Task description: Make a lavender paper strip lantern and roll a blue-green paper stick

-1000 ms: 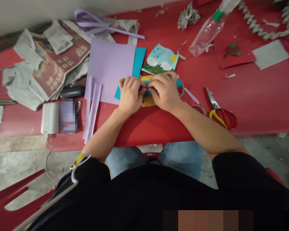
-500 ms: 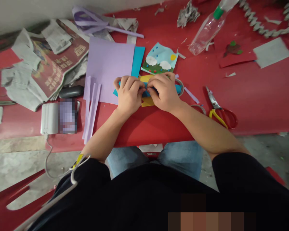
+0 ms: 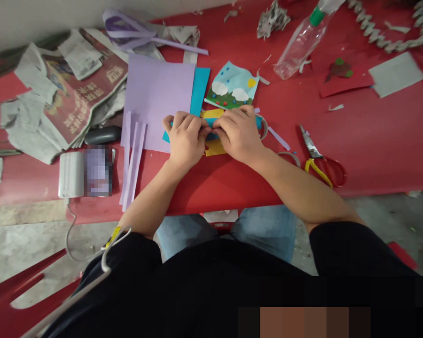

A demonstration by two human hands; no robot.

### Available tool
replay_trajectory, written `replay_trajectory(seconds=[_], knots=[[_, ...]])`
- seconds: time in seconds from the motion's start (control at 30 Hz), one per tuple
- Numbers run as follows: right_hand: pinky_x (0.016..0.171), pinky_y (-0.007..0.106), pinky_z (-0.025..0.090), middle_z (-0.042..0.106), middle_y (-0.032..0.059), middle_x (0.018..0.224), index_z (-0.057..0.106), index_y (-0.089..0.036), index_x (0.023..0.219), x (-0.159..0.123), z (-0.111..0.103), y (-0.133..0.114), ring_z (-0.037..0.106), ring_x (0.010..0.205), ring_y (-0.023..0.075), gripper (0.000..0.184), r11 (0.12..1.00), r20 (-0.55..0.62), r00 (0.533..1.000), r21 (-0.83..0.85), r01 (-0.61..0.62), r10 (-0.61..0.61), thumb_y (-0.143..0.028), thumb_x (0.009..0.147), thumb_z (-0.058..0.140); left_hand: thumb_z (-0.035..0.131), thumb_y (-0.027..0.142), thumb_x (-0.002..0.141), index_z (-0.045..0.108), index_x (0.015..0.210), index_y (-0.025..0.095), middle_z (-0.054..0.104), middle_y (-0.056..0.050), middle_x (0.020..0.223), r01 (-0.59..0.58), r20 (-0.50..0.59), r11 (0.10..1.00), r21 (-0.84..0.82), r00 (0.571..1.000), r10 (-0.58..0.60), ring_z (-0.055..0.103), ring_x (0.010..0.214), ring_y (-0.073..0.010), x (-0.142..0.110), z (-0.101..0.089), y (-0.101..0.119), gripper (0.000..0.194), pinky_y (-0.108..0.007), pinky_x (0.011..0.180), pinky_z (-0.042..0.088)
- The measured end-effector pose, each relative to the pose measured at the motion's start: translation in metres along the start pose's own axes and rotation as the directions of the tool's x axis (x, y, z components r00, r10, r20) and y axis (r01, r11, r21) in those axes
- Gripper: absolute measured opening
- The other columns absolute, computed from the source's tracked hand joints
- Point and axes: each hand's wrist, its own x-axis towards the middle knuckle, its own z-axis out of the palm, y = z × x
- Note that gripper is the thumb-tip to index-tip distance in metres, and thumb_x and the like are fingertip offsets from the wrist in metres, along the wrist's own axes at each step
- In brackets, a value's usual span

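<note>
Both hands meet over a narrow rolled or folded piece of blue paper (image 3: pixel 208 123) at the middle of the table. My left hand (image 3: pixel 186 137) is closed on its left part, thumb and fingers pinched. My right hand (image 3: pixel 240 131) is closed just beside it, its fingertips nearly touching the left ones. The fingers hide much of the blue paper. Beneath it lies yellow paper (image 3: pixel 215 148), showing above and below the hands. A ring-shaped tape roll (image 3: pixel 264 128) sits at the right end of the blue paper.
Purple sheets (image 3: pixel 158 94), a teal sheet (image 3: pixel 200 89) and purple strips (image 3: pixel 136 159) lie left. A painted card (image 3: pixel 232 87) is just beyond the hands. Scissors (image 3: pixel 315 152) and a plastic bottle (image 3: pixel 299 47) lie right. Newspapers (image 3: pixel 81 94), a white device (image 3: pixel 71 174) and a phone (image 3: pixel 97 171) sit far left.
The hands stay together on the blue paper, with only small finger movements. The whole view has shifted slightly; the other things on the table lie as before.
</note>
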Motion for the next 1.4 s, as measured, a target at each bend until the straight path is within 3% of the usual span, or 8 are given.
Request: replay_trajectory(seconds=[0.13,0.27,0.43,0.53,0.83,0.93,1.13,1.4], knots=[[0.091,0.05,0.05,0.072,0.0089,0.102,0.062,-0.022,0.106,0.0,0.002,0.0,0.07,0.102,0.0314,0.029,0.999,0.033,0.999,-0.028,-0.021,0.022,-0.035,0.118,0.039,0.055,0.043,0.113,0.069,0.1,0.024,0.078,-0.006,0.092,-0.035,0.048,0.999,0.033,0.998,0.033,0.072,0.09,-0.0278,-0.002,-0.001,0.0,0.028,-0.047,0.092,0.047],[0.078,0.044,0.049,0.072,0.0101,0.102,0.059,-0.022,0.109,-0.002,0.002,-0.002,0.068,0.099,0.0306,0.025,0.998,0.052,0.997,-0.028,-0.057,0.059,-0.032,0.118,0.038,0.058,0.036,0.111,0.071,0.102,0.024,0.077,-0.004,0.085,-0.052,0.049,0.998,0.027,0.998,0.051,0.07,0.077,-0.0236,-0.004,-0.002,-0.001,0.021,-0.041,0.075,0.046],[0.084,0.045,0.049,0.071,0.0105,0.107,0.055,-0.024,0.108,-0.002,-0.002,-0.004,0.064,0.101,0.0294,0.017,0.996,0.078,0.994,0.029,-0.08,0.077,-0.027,0.116,0.04,0.058,0.034,0.11,0.074,0.11,0.024,0.079,-0.007,0.1,-0.12,0.058,0.993,0.015,0.991,0.119,0.073,0.096,-0.0278,-0.001,-0.005,0.0,0.019,-0.044,0.083,0.05],[0.089,0.05,0.051,0.071,0.011,0.108,0.053,-0.025,0.105,0.0,-0.003,-0.005,0.063,0.105,0.0322,0.011,0.995,0.081,0.993,0.056,-0.086,0.081,-0.024,0.111,0.044,0.051,0.032,0.114,0.076,0.111,0.025,0.079,-0.006,0.102,-0.166,0.059,0.986,0.02,0.985,0.165,0.073,0.097,-0.0272,0.001,-0.004,0.001,0.026,-0.044,0.084,0.05],[0.088,0.051,0.051,0.068,0.0072,0.096,0.051,-0.028,0.094,0.003,-0.004,-0.005,0.062,0.097,0.0309,0.012,0.941,0.043,0.996,0.326,-0.086,0.076,-0.026,0.105,0.049,0.05,0.022,0.113,0.076,0.11,0.03,0.081,-0.004,0.101,-0.319,-0.09,0.947,-0.026,0.945,0.315,0.069,0.096,-0.0263,-0.002,0.0,-0.001,0.027,-0.045,0.08,0.048],[0.085,0.05,0.052,0.068,0.0066,0.095,0.053,-0.028,0.096,0.001,0.001,-0.003,0.064,0.093,0.0297,0.011,0.95,0.007,0.998,0.306,-0.057,0.057,-0.029,0.106,0.049,0.049,0.023,0.113,0.075,0.105,0.03,0.08,-0.005,0.101,-0.247,-0.081,0.968,-0.032,0.966,0.244,0.068,0.102,-0.0283,-0.002,0.0,-0.002,0.029,-0.049,0.086,0.049],[0.09,0.049,0.051,0.075,0.0095,0.107,0.063,-0.025,0.111,-0.002,0.005,0.0,0.069,0.104,0.0315,0.02,0.984,-0.024,1.0,0.178,0.022,-0.018,-0.039,0.112,0.049,0.048,0.026,0.111,0.07,0.103,0.025,0.076,-0.009,0.106,-0.061,-0.004,0.996,-0.059,0.998,0.061,0.067,0.107,-0.0285,0.0,-0.002,-0.001,0.024,-0.048,0.094,0.053],[0.087,0.048,0.051,0.075,0.0093,0.101,0.065,-0.025,0.103,0.0,0.004,0.003,0.07,0.097,0.0307,0.025,0.984,-0.071,0.997,0.179,-0.003,0.016,-0.042,0.111,0.049,0.048,0.036,0.114,0.066,0.116,0.026,0.076,-0.009,0.111,-0.067,0.022,0.987,-0.144,0.997,0.071,0.071,0.107,-0.028,-0.004,0.0,-0.003,0.02,-0.05,0.097,0.053]])
